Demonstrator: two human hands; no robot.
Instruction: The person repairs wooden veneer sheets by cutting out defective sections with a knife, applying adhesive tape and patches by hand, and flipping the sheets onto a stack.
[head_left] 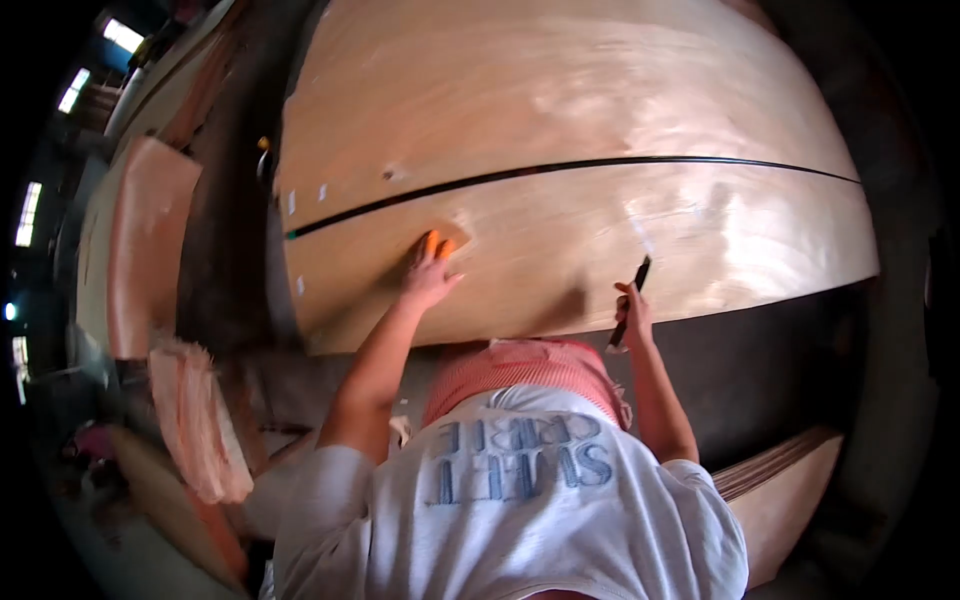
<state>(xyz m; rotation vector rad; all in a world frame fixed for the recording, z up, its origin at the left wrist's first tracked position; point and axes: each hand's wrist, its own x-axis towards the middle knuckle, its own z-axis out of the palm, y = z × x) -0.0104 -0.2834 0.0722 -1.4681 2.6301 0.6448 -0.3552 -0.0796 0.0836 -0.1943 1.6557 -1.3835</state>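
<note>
A wide sheet of pale wood veneer [520, 245] lies in front of me. My left hand [432, 277] rests on its left part, fingers stretched out, with orange covers on some fingertips. My right hand [634, 308] is closed around a black-handled knife [642, 270] near the sheet's front edge. The knife points away from me over the veneer; its blade is faint and blurred against the shine. Beyond both hands, a long dark strip [540, 169] with a green left end runs across the wood.
To the left stand more wood sheets [150, 245] and a bundle of rough veneer pieces [200, 420]. A stack of thin boards [785, 495] sits low at the right, beside my body. Pink striped cloth [530, 372] at my waist meets the sheet's front edge.
</note>
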